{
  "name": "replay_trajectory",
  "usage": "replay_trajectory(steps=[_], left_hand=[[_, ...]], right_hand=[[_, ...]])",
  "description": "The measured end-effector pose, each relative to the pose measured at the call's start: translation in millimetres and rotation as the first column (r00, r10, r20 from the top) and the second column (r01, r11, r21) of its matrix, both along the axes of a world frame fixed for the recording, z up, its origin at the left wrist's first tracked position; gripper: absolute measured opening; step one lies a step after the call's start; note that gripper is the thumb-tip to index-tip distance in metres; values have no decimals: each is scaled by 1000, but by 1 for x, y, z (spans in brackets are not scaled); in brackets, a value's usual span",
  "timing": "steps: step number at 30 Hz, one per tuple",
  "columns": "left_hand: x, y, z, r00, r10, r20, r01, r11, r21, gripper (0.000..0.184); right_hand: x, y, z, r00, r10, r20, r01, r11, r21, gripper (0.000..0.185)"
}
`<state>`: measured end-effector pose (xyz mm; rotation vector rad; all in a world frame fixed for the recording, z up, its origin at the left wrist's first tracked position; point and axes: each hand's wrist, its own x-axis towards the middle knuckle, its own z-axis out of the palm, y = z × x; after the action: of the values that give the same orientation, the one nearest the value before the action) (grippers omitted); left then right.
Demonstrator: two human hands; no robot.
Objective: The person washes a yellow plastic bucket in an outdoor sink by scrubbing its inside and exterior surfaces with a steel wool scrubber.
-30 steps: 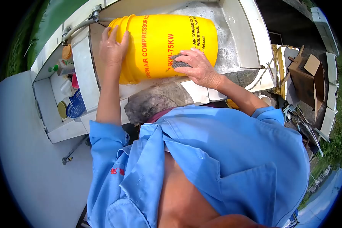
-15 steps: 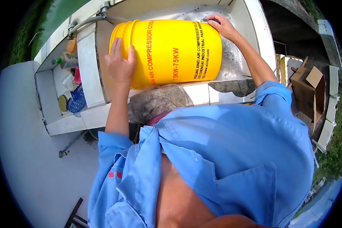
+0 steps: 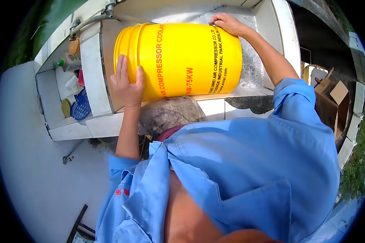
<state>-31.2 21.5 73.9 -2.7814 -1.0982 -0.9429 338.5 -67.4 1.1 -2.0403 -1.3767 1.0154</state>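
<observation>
A large yellow plastic bucket (image 3: 178, 60) with red and black printing lies on its side across the sink (image 3: 271, 48), its ridged rim end to the left. My left hand (image 3: 127, 83) rests flat on the ridged end, fingers stretched and thumb apart. At the far upper side, near the right end, my right hand (image 3: 228, 24) is closed over a dark scouring pad (image 3: 212, 24), which is mostly hidden under the fingers. Suds cover the sink floor around the bucket.
A tap (image 3: 109, 8) with a hose stands behind the sink's left side. The side shelf holds a blue basket (image 3: 81, 106), a bottle (image 3: 71, 62) and jars. A greyish cloth (image 3: 172, 115) hangs over the front edge. A cardboard box (image 3: 330, 101) sits at right.
The bucket has rolled toward me, its printing shifting down. My right hand has slid left along its far side, and my left hand has moved slightly nearer to me.
</observation>
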Motion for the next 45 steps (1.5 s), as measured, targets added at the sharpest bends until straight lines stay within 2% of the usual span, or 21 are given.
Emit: replay_trajectory(steps=[1,5,7,8,10,11,14,19,20,23,28,31,32,34,36,37,40,42,43,44,45], left_hand=[[-1,-1,1,1000,8,-11,-8,1000,6,48],[1,-5,-2,1000,21,-5,-21,1000,-10,48],[-2,-8,-5,998,69,-4,-69,997,-28,48],[-5,-8,-8,998,53,36,-53,999,-9,49],[-4,-12,-6,998,32,46,-32,999,-8,48],[-2,-15,-3,998,15,63,-15,1000,-4,48],[-4,-14,-1,998,3,56,-1,1000,-25,48],[-2,-10,1,998,-15,57,18,999,-44,49],[0,-9,2,999,4,37,-3,1000,-27,50],[-10,-11,-8,997,-17,72,18,1000,-11,51],[-11,-13,-9,998,3,60,-2,1000,-17,53],[-9,-17,-3,999,32,25,-31,999,-28,53],[-8,-15,-5,999,38,24,-38,999,-15,53],[-11,-14,-9,997,10,72,-10,1000,2,51],[-7,-12,-6,997,54,52,-54,999,5,50],[-5,-12,-6,997,63,43,-62,998,-19,49],[11,-1,-2,994,99,52,-97,995,-38,48],[20,10,-2,993,104,62,-102,994,-25,46],[26,16,0,990,108,86,-107,994,-13,46],[31,18,2,989,134,60,-132,990,-47,45],[33,19,3,987,159,28,-156,984,-88,45]], right_hand=[[10,11,-15,984,-25,-178,-5,986,-166,21],[9,14,-27,899,-116,-421,-42,936,-348,24],[-6,-5,4,931,-215,-295,204,977,-65,24],[-5,-12,11,999,-35,-36,40,987,153,24],[-48,-41,39,999,8,34,-21,923,385,24],[-77,-57,50,947,-21,319,-161,832,530,23],[-156,-103,64,893,-159,422,-135,798,587,29],[-106,-73,60,883,-142,447,-128,844,521,23],[-79,-57,55,945,-140,294,-18,879,476,24],[-4,-15,22,990,-66,-125,68,998,6,26],[24,3,-33,882,-129,-452,72,987,-142,27],[43,-3,-55,967,-218,-133,204,973,-112,29],[73,-9,-86,976,-186,111,193,980,-55,31],[97,-41,-132,820,-246,517,289,957,-2,38],[52,-78,-128,744,-292,601,455,880,-136,41],[15,-93,-114,763,-195,617,392,898,-201,40],[-22,-125,-136,855,-321,408,333,942,44,37],[-15,-131,-123,926,-96,365,49,990,134,29],[0,-119,-105,918,-96,384,41,988,150,29],[17,-104,-76,928,-372,-3,372,927,40,25],[30,-93,-45,703,-624,-341,597,779,-192,20]])
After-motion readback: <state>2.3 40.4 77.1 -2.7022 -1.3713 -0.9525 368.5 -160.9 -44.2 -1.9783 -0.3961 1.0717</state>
